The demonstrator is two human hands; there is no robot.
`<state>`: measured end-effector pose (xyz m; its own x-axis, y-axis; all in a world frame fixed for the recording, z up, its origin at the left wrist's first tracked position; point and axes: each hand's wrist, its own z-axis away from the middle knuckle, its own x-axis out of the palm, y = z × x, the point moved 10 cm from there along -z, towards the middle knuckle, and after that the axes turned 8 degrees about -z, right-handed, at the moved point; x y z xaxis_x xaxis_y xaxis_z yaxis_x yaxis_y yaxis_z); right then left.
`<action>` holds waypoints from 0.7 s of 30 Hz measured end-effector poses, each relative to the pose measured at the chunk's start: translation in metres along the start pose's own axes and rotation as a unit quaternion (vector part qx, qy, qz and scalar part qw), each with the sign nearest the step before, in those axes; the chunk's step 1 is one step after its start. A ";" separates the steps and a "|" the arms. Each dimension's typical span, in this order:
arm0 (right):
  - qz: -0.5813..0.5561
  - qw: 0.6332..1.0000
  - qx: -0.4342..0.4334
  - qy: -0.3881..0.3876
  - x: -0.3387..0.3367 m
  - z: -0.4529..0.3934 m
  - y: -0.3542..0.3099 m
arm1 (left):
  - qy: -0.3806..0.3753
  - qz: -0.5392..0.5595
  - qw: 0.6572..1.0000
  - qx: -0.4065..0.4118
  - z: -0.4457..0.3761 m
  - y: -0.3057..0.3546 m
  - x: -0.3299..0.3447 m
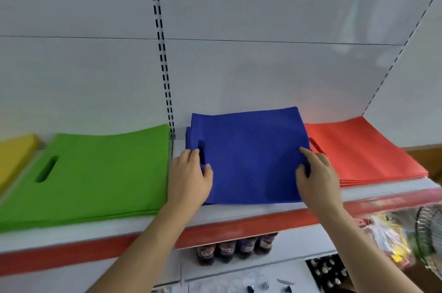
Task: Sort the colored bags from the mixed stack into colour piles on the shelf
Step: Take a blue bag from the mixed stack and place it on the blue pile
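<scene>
We see the blue pile point(248, 156) on the shelf point(239, 215), a gap beside the green pile point(95, 173), touching the red pile point(366, 151). Our left hand point(189, 178) and right hand point(315, 173) pinch its side edges, fingers curled.

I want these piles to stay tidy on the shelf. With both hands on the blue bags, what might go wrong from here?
1. The blue pile overlaps the red pile at its right edge, so shifting it may drag red bags askew.
2. The left hand and right hand hold only the side edges; lower blue bags, already offset at the left, could fan out.
</scene>
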<state>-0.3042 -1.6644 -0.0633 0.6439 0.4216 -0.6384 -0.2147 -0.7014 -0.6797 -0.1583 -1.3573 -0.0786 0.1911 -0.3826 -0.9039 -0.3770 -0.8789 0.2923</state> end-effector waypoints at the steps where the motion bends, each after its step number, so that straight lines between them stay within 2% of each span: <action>1: 0.004 1.000 0.003 -0.016 0.007 -0.007 0.005 | -0.008 -0.029 1.000 -0.007 -0.001 0.000 0.004; 5: 0.008 0.997 -0.004 -0.081 0.029 -0.030 0.019 | -0.033 -0.105 0.993 -0.045 -0.002 -0.003 0.015; 11: 0.054 0.984 -0.019 -0.170 0.056 -0.041 0.029 | -0.061 -0.154 0.983 -0.075 -0.005 -0.009 0.021; 21: 0.147 0.960 -0.030 -0.235 0.078 -0.029 0.028 | -0.089 -0.164 0.977 -0.104 -0.004 -0.012 0.024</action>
<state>-0.2386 -1.6678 -0.1215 0.1561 0.4025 -0.9020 -0.2842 -0.8563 -0.4313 -0.1458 -1.3571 -0.1022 0.1022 -0.0314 -0.9943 -0.1268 -0.9918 0.0183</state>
